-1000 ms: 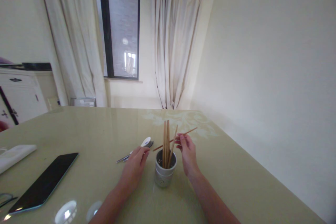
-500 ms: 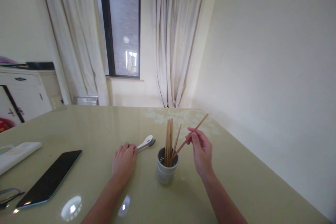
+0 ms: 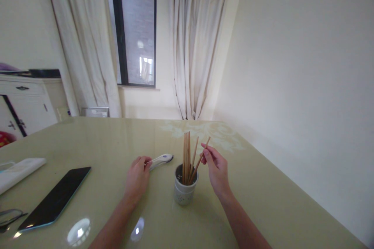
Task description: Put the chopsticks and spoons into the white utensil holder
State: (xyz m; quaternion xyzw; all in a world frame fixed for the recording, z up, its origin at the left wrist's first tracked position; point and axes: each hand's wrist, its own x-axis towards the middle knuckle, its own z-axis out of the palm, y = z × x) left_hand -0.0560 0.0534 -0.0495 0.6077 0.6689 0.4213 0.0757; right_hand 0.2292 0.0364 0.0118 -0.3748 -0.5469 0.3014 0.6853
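1. Our right hand [image 3: 216, 171] pinches a thin brown wooden chopstick [image 3: 199, 160] between the thumb and the fingertips, which are closed on its upper part. The stick leans to the right. Its top end pokes out just above the fingers and its lower end sits inside the holder.
2. That small white round ceramic holder [image 3: 183, 194] stands upright on the table between our two hands, just left of the right hand. Small holes pierce its lower wall.
3. A bundle of brown wooden chopsticks [image 3: 186, 153] stands nearly upright in the holder. One more stick leans slightly to the right, between the bundle and the stick we hold.
4. Our left hand [image 3: 136, 177] lies palm down on the table, left of the holder and apart from it. Its fingers bend down onto the near end of a long white spoon [image 3: 161, 159]. We cannot tell whether they grip it or only rest on it.
5. The spoon lies flat and points away to the right, its far end just behind and left of the holder.
6. All of this rests on a glossy pale green table [image 3: 263, 186] with a faint pale flower pattern at its far end.
7. Further left lies a flat black rectangular tablet [image 3: 55, 198], well apart from the left hand. Beyond it we see a folded white cloth [image 3: 20, 168], and a pair of dark-rimmed glasses [image 3: 8, 217] lies at the left edge.
8. Behind the table hang long cream curtains [image 3: 193, 46] on either side of a dark-framed window [image 3: 136, 31]. A white cabinet [image 3: 26, 101] stands at the far left.
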